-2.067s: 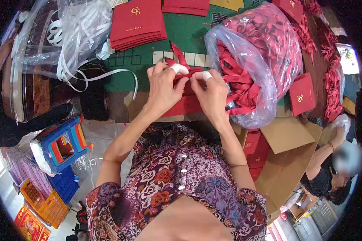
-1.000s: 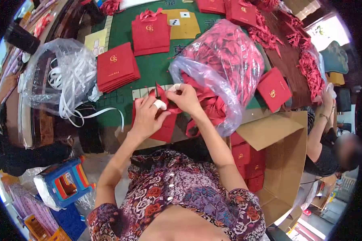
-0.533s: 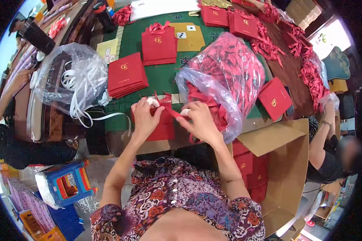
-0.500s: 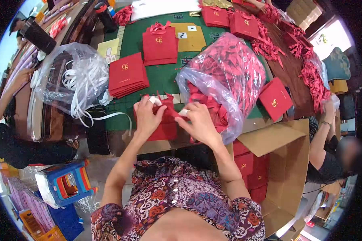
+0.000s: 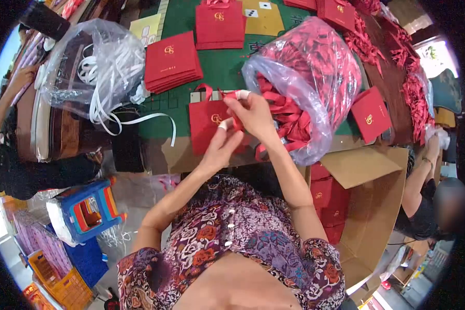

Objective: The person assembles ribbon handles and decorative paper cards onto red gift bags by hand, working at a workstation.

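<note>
A small red paper bag (image 5: 202, 124) with a gold logo lies at the table's front edge, a red ribbon loop standing at its top. Over its right side, my right hand (image 5: 254, 118) pinches red ribbon between thumb and fingers. Just below, my left hand (image 5: 223, 148) is closed on the ribbon too, its fingertips close to the right ones. White tape wraps a finger on each hand. To the right, a clear plastic bag (image 5: 323, 132) full of red ribbons (image 5: 294, 129) has its mouth toward my hands.
Stacked red bags (image 5: 171, 64) lie at the left behind my hands, beside a clear bag of white ribbon (image 5: 101, 85). An open cardboard box (image 5: 369, 206) holding red bags stands below right. Another person's hand (image 5: 26, 77) is at far left; another person's arm (image 5: 418, 170) is at right.
Both hands have moved right from the bag's top, the left one dropping lower and the right one rising. The bag's front logo now shows. The view has tilted downward.
</note>
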### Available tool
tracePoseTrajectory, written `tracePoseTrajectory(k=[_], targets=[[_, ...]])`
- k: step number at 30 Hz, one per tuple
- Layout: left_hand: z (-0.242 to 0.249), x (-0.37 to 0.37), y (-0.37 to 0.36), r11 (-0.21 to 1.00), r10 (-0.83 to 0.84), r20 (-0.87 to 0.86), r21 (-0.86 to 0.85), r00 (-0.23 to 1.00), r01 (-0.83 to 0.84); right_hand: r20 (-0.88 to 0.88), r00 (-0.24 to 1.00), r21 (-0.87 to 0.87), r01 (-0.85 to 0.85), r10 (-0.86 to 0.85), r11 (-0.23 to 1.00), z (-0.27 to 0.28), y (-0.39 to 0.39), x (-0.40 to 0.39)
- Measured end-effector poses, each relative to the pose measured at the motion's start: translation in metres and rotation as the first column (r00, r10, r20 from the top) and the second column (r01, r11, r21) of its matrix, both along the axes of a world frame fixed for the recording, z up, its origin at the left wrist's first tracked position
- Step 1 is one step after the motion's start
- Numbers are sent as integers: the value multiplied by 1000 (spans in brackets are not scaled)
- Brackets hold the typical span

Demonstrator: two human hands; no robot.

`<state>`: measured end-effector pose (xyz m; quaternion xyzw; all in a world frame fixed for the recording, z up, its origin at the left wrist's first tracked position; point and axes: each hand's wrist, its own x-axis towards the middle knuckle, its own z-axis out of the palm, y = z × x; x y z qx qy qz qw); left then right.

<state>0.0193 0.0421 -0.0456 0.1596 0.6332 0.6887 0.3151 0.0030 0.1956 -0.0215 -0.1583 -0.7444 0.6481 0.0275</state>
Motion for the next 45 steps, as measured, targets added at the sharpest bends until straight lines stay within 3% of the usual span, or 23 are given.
tracePoseTrajectory(k=[1,2,5,6,8,10,12,14,15,18,19,22,24,26,28,29,30,31,32,34,36,40,45], targets=[[4,3,2,999,25,-67,-38,997,-28,-115,993,37,39,-34,999,-12,1,-2],[-1,-3,-5,995,-100,164,3,981,100,-94,994,182,71,-55,981,-13,6,-2],[-5,0,-14,996,-94,137,10,986,93,-112,990,437,125,-84,891,-14,16,1],[-2,-3,-19,996,-83,247,30,965,78,-127,988,614,144,-83,776,-13,18,5],[-3,-11,-24,998,-63,354,48,933,50,-9,991,690,105,-137,717,-6,19,14],[-10,-22,-30,975,-43,640,195,767,-108,-114,987,648,159,-111,745,7,17,26],[-11,-32,-32,961,-33,703,217,710,-170,-218,972,599,208,-93,773,23,11,36],[-3,-39,-28,907,-126,902,273,412,-321,-359,893,666,41,272,745,35,4,48],[-2,-39,-23,889,-167,874,333,456,-313,-342,869,648,-56,356,760,33,-1,51],[-16,-39,-22,856,-298,874,423,385,-298,-388,833,695,-16,394,719,16,-16,52],[-13,-37,-18,909,-170,899,301,404,-288,-384,833,695,-22,397,719,12,-17,51],[-15,-39,-16,891,-278,876,388,393,-234,-411,796,741,7,445,671,4,-19,50],[-2,-35,-17,889,-290,880,393,376,-234,-454,781,663,-25,429,748,1,-17,50],[12,-32,-19,939,-197,863,302,466,-162,-455,781,626,-62,428,778,18,-13,54],[9,-44,-34,964,-194,868,254,457,-73,-428,869,384,-74,248,920,26,-9,64],[12,-53,-42,985,-150,624,29,767,168,-339,914,318,-114,225,941,37,-5,71],[12,-58,-47,918,-213,273,-272,938,288,-336,915,317,-114,224,942,41,-5,72],[8,-58,-49,953,-115,-190,-297,975,55,-245,958,254,-86,151,963,43,-6,73],[9,-64,-54,900,-83,-401,-423,912,-104,-147,986,194,-50,79,980,43,-6,73],[9,-80,-56,863,7,-680,-367,734,-348,-219,975,152,2,32,988,28,-14,60],[1,-96,-55,819,-74,-837,-361,543,-445,-95,995,179,-12,29,984,16,-22,45],[-10,-107,-54,809,-240,-820,-464,519,-360,-63,998,325,23,-2,946,-17,-37,16],[-13,-107,-54,824,-229,-818,-452,528,-343,-106,994,442,64,-19,895,-40,-48,-1]])
